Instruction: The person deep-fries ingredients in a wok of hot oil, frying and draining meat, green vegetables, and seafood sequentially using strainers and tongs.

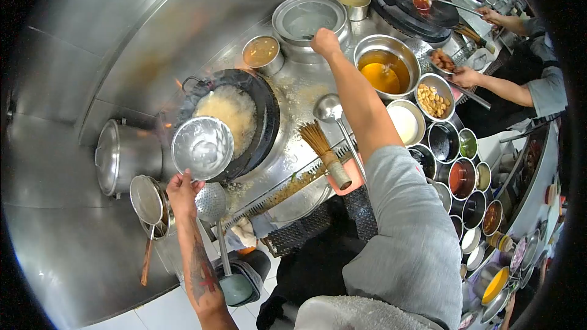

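Observation:
My left hand [182, 195] grips the rim of a shiny bowl [203, 146] with whitish smears inside. The bowl is tilted over the near side of a black wok [266, 123], in which pale, foaming liquid [232, 110] bubbles. My right hand [326, 43] is closed at the near rim of a large round metal pot [282, 19] of clear liquid. What its fingers hold is mostly hidden. A small pot of brownish liquid [261, 52] stands between wok and large pot.
A ladle [330, 110] and a bamboo brush [327, 153] lie right of the wok. Beside my left forearm are a perforated skimmer [211, 201] and a strainer [147, 200]. An oil pot [385, 70] and several seasoning containers line the right. A co-worker's hand [466, 77] holds food there.

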The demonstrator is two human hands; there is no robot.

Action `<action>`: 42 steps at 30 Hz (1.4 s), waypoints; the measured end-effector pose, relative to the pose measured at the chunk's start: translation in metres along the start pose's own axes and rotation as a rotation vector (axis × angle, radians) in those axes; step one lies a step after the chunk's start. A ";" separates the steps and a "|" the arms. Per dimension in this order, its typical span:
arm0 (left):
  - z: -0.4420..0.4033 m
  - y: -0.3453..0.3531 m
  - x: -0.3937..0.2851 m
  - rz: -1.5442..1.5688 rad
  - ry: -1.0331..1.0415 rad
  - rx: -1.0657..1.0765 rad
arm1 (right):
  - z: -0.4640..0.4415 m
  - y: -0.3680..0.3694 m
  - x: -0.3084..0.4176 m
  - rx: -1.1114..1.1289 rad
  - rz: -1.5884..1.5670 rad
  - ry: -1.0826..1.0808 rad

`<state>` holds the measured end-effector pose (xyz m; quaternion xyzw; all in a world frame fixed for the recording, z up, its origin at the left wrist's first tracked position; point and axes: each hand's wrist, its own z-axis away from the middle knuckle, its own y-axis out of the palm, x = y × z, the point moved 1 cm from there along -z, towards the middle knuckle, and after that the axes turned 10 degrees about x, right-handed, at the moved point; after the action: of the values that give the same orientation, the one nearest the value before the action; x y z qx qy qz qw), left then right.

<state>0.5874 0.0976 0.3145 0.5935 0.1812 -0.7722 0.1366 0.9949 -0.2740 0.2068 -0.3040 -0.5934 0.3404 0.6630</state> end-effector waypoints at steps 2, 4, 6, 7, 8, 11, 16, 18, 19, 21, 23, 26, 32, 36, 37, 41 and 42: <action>0.005 0.001 -0.002 -0.009 0.001 0.002 | 0.040 -0.008 0.007 -0.017 -0.041 -0.074; 0.010 0.000 -0.004 0.036 0.025 0.025 | 0.093 0.000 0.007 -0.104 -0.010 -0.154; 0.012 -0.002 -0.005 0.041 0.037 0.025 | 0.110 0.039 -0.008 -0.051 0.135 -0.155; 0.016 -0.003 -0.003 0.046 0.043 0.026 | 0.122 0.050 -0.010 0.048 0.265 -0.156; 0.021 -0.006 -0.001 0.049 0.046 0.026 | 0.128 0.054 -0.012 0.044 0.267 -0.157; 0.029 -0.014 0.005 0.064 0.031 0.057 | 0.137 0.063 -0.008 0.093 0.315 -0.143; 0.058 -0.053 0.031 0.151 0.056 0.112 | 0.181 0.052 -0.025 0.046 0.217 -0.077; 0.086 -0.076 0.039 0.200 0.076 0.134 | 0.211 0.040 -0.039 0.181 -0.367 0.059; 0.100 -0.093 0.044 0.247 0.070 0.135 | 0.242 0.028 -0.036 0.307 -0.887 0.077; 0.131 -0.137 0.066 0.302 0.090 0.146 | 0.343 0.019 -0.017 0.516 -1.558 0.017; 0.165 -0.184 0.088 0.407 0.088 0.134 | 0.436 0.016 0.016 0.627 -1.736 -0.082; 0.234 -0.265 0.125 0.463 0.064 0.132 | 0.564 0.037 0.079 0.861 -1.697 -0.144; 0.412 -0.410 0.215 0.539 -0.131 -0.165 | 0.734 0.142 0.211 1.256 -0.615 -0.041; 0.525 -0.467 0.287 0.529 -0.215 -0.327 | 0.795 0.279 0.298 1.353 -0.325 -0.245; 0.550 -0.471 0.292 0.532 -0.222 -0.349 | 0.786 0.371 0.287 1.132 -0.201 -0.498; 0.631 -0.477 0.306 0.498 -0.346 -0.603 | 0.794 0.467 0.376 0.611 -0.194 -0.539; 0.641 -0.476 0.310 0.506 -0.363 -0.663 | 0.797 0.471 0.383 0.616 -0.189 -0.547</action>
<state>-0.2515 0.2429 0.2184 0.3983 0.2412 -0.7064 0.5331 0.1843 0.3111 0.1375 0.0659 -0.6434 0.5077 0.5692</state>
